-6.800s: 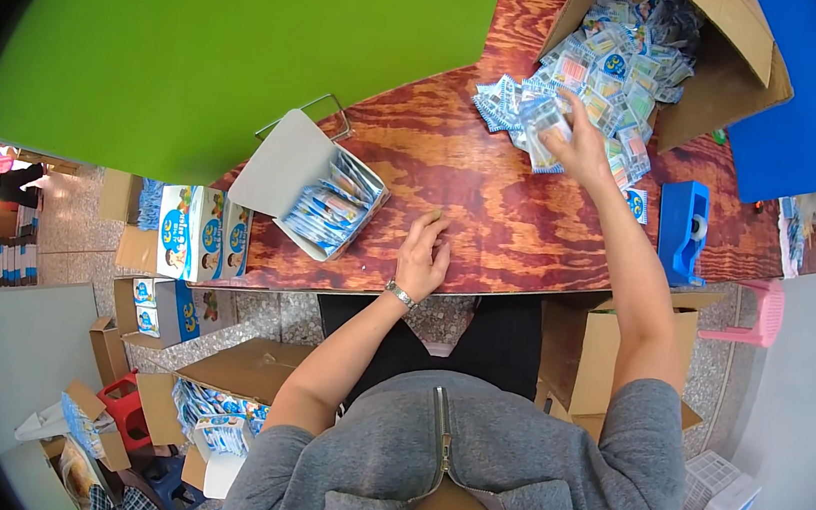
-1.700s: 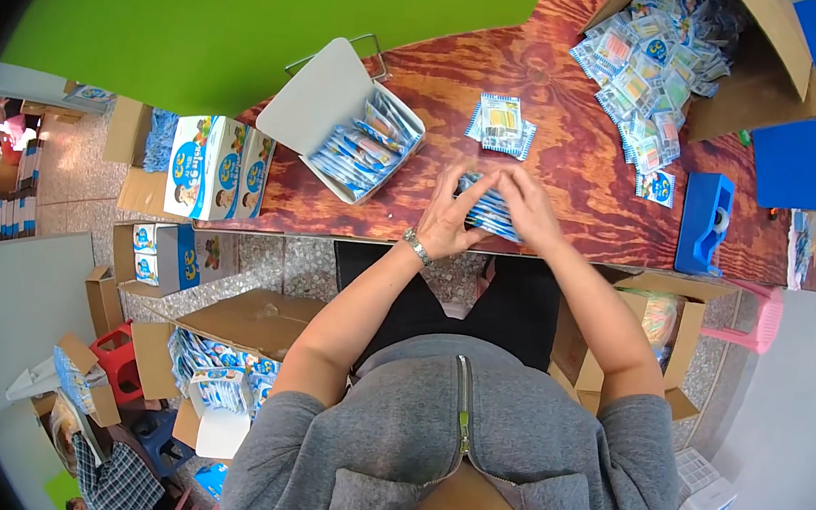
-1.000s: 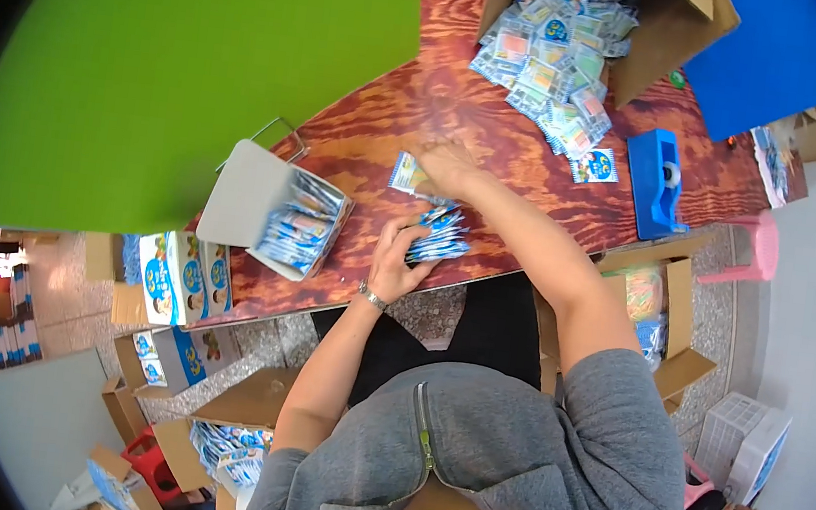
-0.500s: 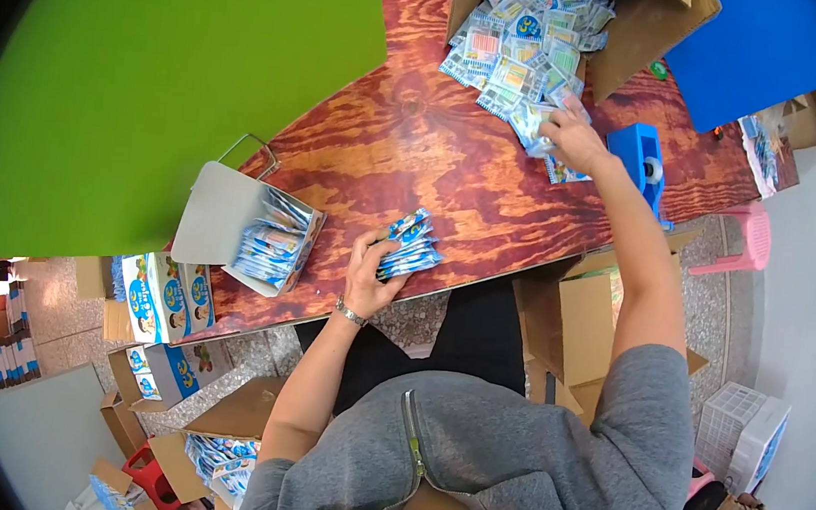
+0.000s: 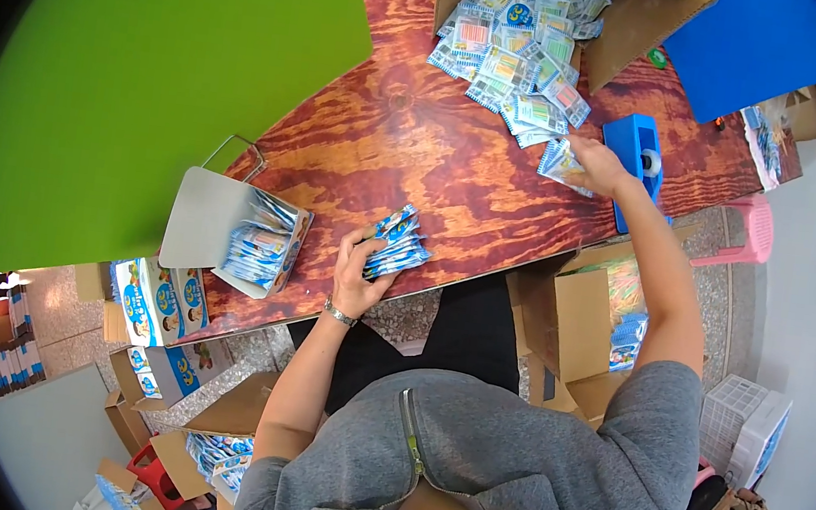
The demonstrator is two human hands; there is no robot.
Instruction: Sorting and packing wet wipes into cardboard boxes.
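My left hand (image 5: pixel 355 281) is closed round a standing stack of small blue-and-white sachets (image 5: pixel 401 246) near the table's front edge. Farther right, my right hand (image 5: pixel 596 166) has its fingers closed on the edge of a single sachet (image 5: pixel 559 165), low over the table; its thumb is partly hidden. That sachet lies just in front of a loose pile of sachets (image 5: pixel 510 70), which spills from a tipped cardboard carton (image 5: pixel 649 41). To the left of my left hand, a small display box (image 5: pixel 295 257) with its lid raised holds a row of upright sachets (image 5: pixel 255 254).
A blue tape dispenser (image 5: pixel 630 144) stands right beside my right hand. A green panel (image 5: pixel 156 85) covers the left of the reddish wooden table (image 5: pixel 391 142), with a blue panel (image 5: pixel 753 53) at the far right. Open cartons (image 5: pixel 581 325) sit below the table edge; a pink stool (image 5: pixel 755 234) stands right.
My right hand has come off the pile, moving nearer and slightly right, onto a sachet at the pile's near edge. My left hand keeps its stack; the whole view has shifted slightly.
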